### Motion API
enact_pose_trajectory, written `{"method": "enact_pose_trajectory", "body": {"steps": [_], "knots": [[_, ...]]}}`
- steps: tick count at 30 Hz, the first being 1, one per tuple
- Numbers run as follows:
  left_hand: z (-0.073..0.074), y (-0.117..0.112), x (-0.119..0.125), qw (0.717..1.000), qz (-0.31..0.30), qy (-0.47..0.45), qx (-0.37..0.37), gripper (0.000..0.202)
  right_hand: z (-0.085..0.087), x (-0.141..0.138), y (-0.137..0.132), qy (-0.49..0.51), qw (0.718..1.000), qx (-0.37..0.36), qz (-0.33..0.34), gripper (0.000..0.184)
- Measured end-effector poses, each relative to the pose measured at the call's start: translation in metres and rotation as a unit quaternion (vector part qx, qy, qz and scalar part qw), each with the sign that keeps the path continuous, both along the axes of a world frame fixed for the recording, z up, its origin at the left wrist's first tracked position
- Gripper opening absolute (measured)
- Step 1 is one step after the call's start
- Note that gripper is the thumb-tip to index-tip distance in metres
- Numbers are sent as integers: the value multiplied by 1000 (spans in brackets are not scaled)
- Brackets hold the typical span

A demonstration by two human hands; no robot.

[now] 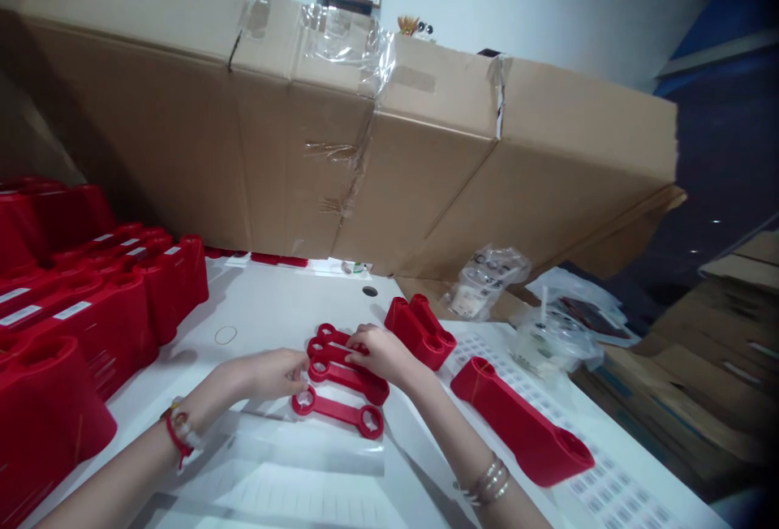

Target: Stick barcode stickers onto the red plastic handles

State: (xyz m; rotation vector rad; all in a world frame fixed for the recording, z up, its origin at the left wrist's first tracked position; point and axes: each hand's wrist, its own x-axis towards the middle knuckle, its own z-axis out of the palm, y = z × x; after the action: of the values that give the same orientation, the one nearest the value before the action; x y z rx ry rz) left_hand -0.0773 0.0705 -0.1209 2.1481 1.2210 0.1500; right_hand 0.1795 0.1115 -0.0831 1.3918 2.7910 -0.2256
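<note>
Several red dumbbell-shaped pieces with ringed ends lie side by side on the white table; the nearest red piece (pixel 337 410) shows both rings. My left hand (pixel 277 373) is at their left ends, fingers pinched together. A small pale bit shows at its fingertips, too blurred to name. Over the right part of the row is my right hand (pixel 380 353), its fingers curled down onto a red dumbbell-shaped piece (pixel 332 352) and hiding that end. Just beyond it stand upright red blocks (pixel 419 330) of the same outline. A longer red block (pixel 517 423) lies to the right.
Stacked red blocks (pixel 115 326) with white labels fill the left side. A large cardboard box (pixel 304 156) spans the back. On the right are a sheet of printed labels (pixel 614 480), clear plastic bags (pixel 551 338) and cardboard (pixel 657 407). A rubber band (pixel 225 335) lies on the table.
</note>
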Motion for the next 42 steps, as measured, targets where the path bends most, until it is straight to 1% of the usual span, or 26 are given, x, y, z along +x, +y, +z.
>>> {"method": "enact_pose_trajectory", "body": {"steps": [7, 12, 17, 20, 22, 24, 27, 29, 31, 35, 38, 42], "knots": [[3, -1, -2, 1000, -7, 6, -2, 30, -1, -6, 3, -35, 999, -18, -3, 23], [5, -2, -2, 1000, -9, 9, -7, 30, 0, -3, 5, -30, 999, -19, -3, 25], [12, -5, -1, 1000, -9, 9, -10, 29, 4, -4, 6, -16, 1000, -19, -5, 23], [17, -6, -1, 1000, -9, 2, -14, 28, 12, -3, -1, 8, 1000, -12, -2, 22], [20, -5, -3, 1000, -7, 1, -21, 28, 16, -1, -12, 31, 999, -10, 8, 21], [21, -3, -7, 1000, -3, 4, -29, 28, 17, -1, -27, 48, 998, -20, 27, 17], [22, -1, -11, 999, 4, 14, -35, 28, 10, -3, -51, 52, 997, -38, 48, 6], [23, -2, -12, 999, 9, 19, -30, 29, 2, -5, -63, 47, 997, -36, 44, 9], [25, -6, -9, 1000, 8, 16, -17, 30, -5, -7, -69, 43, 998, -26, 37, 11], [25, -16, 3, 1000, -18, 17, 13, 31, -11, -9, -69, 45, 999, -1, 30, 11], [19, -20, 10, 998, -24, 38, 40, 29, -14, -9, -68, 53, 998, 9, 25, 11], [12, -20, 15, 996, -27, 53, 61, 22, -21, -8, -68, 68, 998, -1, 20, 12]]}}
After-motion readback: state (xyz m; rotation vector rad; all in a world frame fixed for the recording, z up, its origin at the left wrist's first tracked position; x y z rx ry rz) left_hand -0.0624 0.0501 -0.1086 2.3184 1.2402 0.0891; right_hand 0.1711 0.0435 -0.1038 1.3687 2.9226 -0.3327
